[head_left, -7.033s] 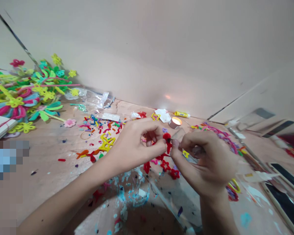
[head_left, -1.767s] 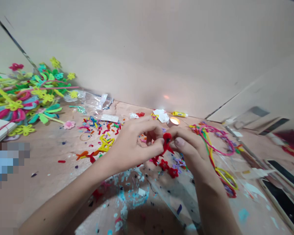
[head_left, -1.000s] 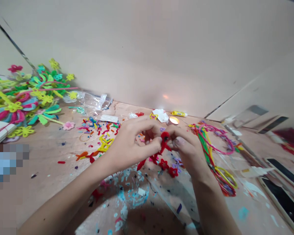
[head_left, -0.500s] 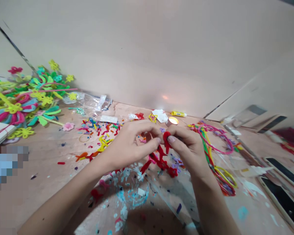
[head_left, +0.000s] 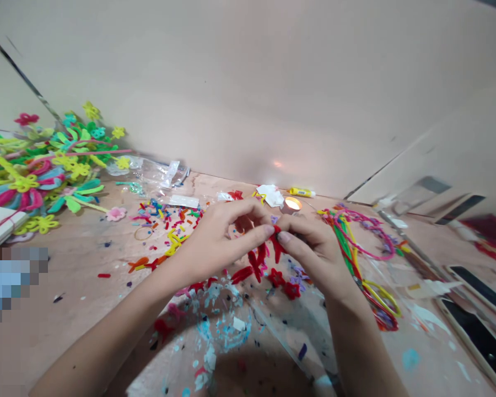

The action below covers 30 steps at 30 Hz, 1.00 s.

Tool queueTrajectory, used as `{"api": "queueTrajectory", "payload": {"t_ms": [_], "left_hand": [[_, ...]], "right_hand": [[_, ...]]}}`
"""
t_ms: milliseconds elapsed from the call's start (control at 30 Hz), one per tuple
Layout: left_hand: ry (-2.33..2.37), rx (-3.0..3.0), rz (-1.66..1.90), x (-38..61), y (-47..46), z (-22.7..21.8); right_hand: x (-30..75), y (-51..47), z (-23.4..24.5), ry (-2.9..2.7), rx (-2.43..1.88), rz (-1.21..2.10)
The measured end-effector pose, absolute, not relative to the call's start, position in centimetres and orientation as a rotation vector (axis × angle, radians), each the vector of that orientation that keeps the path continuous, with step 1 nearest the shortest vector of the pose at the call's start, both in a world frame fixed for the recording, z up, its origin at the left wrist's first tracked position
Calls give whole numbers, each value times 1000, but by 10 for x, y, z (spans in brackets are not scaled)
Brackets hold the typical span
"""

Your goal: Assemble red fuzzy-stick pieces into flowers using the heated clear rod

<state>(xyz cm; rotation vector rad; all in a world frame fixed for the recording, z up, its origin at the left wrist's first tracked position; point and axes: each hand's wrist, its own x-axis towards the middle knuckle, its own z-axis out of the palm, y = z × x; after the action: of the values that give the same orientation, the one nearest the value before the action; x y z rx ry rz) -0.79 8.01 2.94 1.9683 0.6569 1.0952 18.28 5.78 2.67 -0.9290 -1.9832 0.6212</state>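
Observation:
Just above the tabletop, my two hands meet. My left hand (head_left: 227, 234) pinches a bent piece of red pipe cleaner (head_left: 278, 252) with thumb and forefinger. From the other side my right hand (head_left: 316, 248) has its thumb and fingertips closed on the same piece. Red fuzzy strands (head_left: 254, 262) hang under the left fingers; whether they join the held piece I cannot tell. Small red flower shapes (head_left: 291, 290) lie on the table below the right hand, beside purple bits (head_left: 300, 275).
A lit tealight candle (head_left: 291, 204) burns behind my hands, near a yellow glue stick (head_left: 301, 192). Colourful pipe-cleaner flowers (head_left: 72, 165) are heaped at left. Scissors with yellow handles (head_left: 382, 298), a pink loop (head_left: 366, 231) and phones (head_left: 477, 336) lie at right. Coloured scraps (head_left: 182, 218) cover the middle.
My left fingertips have come in to touch the red piece beside my right fingers. The hanging red strands have swung or turned, showing the flower shapes below more clearly.

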Motion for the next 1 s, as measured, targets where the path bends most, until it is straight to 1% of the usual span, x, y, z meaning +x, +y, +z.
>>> {"api": "queueTrajectory", "payload": {"t_ms": [433, 567, 867, 1000], "left_hand": [[717, 1822, 1123, -3, 81, 24], [680, 1716, 1117, 0, 81, 21], [611, 1667, 1093, 1, 79, 20], [595, 1605, 1094, -2, 82, 22]], "right_hand": [[183, 60, 24, -1971, -958, 659], [182, 61, 21, -1967, -959, 720], [182, 63, 23, -1961, -845, 828], [183, 65, 17, -1853, -784, 901]]}}
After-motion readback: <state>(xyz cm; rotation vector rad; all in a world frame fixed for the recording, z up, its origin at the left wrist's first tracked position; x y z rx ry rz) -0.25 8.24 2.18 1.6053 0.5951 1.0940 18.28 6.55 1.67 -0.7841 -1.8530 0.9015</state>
